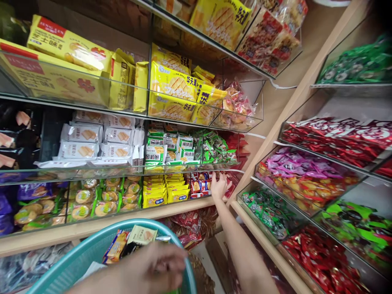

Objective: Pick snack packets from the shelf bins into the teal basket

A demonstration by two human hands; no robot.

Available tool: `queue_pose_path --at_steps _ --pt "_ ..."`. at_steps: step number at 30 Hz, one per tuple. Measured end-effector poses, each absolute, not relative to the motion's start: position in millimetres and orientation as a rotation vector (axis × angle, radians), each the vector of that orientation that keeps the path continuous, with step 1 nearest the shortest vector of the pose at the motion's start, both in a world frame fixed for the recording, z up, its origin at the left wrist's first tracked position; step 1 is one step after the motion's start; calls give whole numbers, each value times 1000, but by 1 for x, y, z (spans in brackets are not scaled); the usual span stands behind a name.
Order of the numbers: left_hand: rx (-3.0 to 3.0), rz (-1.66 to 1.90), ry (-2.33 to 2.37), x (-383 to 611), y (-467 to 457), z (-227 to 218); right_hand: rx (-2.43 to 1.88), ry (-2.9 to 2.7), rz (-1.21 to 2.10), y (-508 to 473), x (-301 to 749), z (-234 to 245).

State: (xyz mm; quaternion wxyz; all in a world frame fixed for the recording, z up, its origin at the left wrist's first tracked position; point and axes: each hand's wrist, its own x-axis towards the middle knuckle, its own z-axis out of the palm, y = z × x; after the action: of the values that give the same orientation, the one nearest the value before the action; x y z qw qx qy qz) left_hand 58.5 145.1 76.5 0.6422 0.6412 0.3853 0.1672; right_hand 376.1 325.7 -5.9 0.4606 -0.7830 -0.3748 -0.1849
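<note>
Red snack packets [200, 185] sit in the far right compartment of the third shelf down, behind a clear front lip. Right hand [219, 185] reaches in over that lip, fingers spread across the packets; can't tell if the grip has closed on one. Forearm runs straight up from bottom centre, squeezed between the wooden shelf edge [171, 210] and the corner where the angled side bins start.

Left hand [153, 267] low in frame, blurred, curled over the rim of a teal basket [92, 249]; grip looks closed on the rim. Basket holds a few small packs [134, 241].

Neighbours of the red packets: yellow packs [165, 190] just to the left, touching, then round biscuits in green wrap [101, 196] further left. Glass shelf [196, 165] directly above the hand, so little headroom. Green-white packs [167, 149] and white cracker packs [92, 141] on that level, yellow boxes [61, 61] higher up.

Right side: tilted bins with green candy [269, 210], pink and orange candy [303, 175], red wrappers [324, 257]. Bin edges close to the forearm; open room only in the narrow gap down the corner.
</note>
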Motion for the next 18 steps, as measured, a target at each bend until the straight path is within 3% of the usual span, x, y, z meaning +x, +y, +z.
queue_pose_path --at_steps 2,6,18 --pt "1599 362 800 90 184 85 -1879 -958 -442 321 382 -8" --pt "2485 379 653 162 251 91 -1808 -976 -436 310 397 -16" --pt "2796 500 944 265 337 51 -1441 -1235 -256 296 441 -39"
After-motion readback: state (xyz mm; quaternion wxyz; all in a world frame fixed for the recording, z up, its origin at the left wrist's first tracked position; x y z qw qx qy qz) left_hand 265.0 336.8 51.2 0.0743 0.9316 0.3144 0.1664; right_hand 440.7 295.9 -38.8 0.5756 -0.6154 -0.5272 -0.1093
